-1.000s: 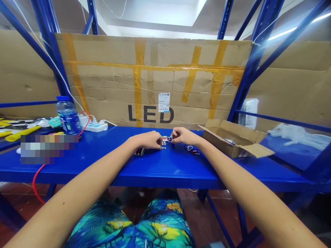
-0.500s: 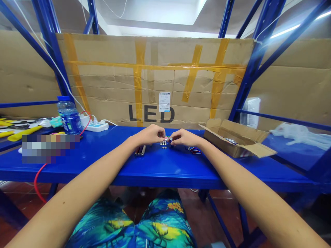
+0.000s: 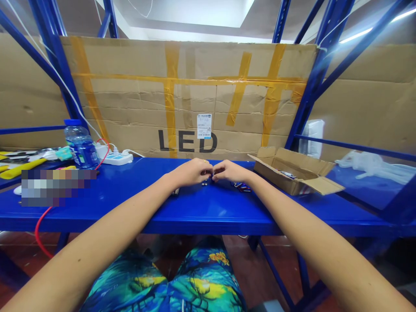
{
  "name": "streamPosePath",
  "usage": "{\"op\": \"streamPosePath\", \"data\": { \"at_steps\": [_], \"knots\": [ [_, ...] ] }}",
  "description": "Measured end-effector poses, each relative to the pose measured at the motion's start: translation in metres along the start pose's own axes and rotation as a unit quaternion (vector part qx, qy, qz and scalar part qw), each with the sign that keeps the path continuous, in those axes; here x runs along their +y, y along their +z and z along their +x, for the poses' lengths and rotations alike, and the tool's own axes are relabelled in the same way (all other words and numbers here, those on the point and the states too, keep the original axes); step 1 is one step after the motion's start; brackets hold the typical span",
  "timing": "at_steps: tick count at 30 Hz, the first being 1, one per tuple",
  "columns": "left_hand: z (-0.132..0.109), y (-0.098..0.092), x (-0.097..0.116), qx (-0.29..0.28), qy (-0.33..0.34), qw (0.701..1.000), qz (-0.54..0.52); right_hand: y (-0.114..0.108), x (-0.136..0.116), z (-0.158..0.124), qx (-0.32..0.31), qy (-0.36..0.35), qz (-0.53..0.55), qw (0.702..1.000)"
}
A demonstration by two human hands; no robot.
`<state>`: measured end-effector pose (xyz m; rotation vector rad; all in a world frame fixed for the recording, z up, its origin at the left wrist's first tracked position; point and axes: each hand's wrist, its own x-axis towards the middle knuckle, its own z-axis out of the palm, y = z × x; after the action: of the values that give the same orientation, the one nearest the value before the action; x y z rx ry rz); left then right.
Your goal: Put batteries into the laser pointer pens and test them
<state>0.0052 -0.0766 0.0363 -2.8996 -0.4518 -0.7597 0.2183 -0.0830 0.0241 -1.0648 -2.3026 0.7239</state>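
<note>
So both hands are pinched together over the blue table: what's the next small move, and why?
Probably squeeze the small piece together between the fingertips. The left hand and right hand meet tip to tip around it, just above the table; it is too small to identify. Loose metal bits lie right beneath, so the joining looks unfinished.

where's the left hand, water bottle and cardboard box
left hand (image 3: 191, 172), head view, back of hand
water bottle (image 3: 82, 151), head view, blue label
cardboard box (image 3: 279, 180), head view, front wall
</note>
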Motion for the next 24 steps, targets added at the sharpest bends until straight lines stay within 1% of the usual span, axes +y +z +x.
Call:
{"op": "streamPosePath", "data": {
  "at_steps": [3,4,8,9,11,16,20,24],
  "knots": [
    [-0.003,-0.008,0.001,-0.014,-0.044,0.999,0.005,-0.004,0.003,0.0,0.013,-0.01,-0.041,0.999],
    [-0.004,-0.01,0.001,-0.034,-0.064,0.997,0.005,-0.005,0.004,0.0,0.014,-0.012,-0.052,0.998],
    [-0.009,-0.015,0.004,-0.158,-0.125,0.979,0.019,-0.007,0.006,-0.001,-0.006,-0.018,-0.081,0.997],
    [-0.009,-0.015,0.006,-0.178,-0.134,0.974,0.028,-0.007,0.006,-0.001,-0.009,-0.017,-0.084,0.996],
    [-0.008,-0.014,0.011,-0.202,-0.151,0.967,0.047,-0.007,0.005,-0.001,-0.014,-0.014,-0.087,0.996],
    [-0.004,-0.012,0.019,-0.217,-0.169,0.959,0.073,-0.006,0.002,-0.001,-0.017,-0.012,-0.092,0.996],
    [-0.003,-0.01,0.017,-0.21,-0.17,0.961,0.056,-0.006,0.0,-0.001,-0.02,-0.01,-0.1,0.995],
    [-0.004,-0.009,0.014,-0.225,-0.177,0.957,0.036,-0.005,0.0,0.0,-0.018,-0.004,-0.108,0.994]
  ]
}}
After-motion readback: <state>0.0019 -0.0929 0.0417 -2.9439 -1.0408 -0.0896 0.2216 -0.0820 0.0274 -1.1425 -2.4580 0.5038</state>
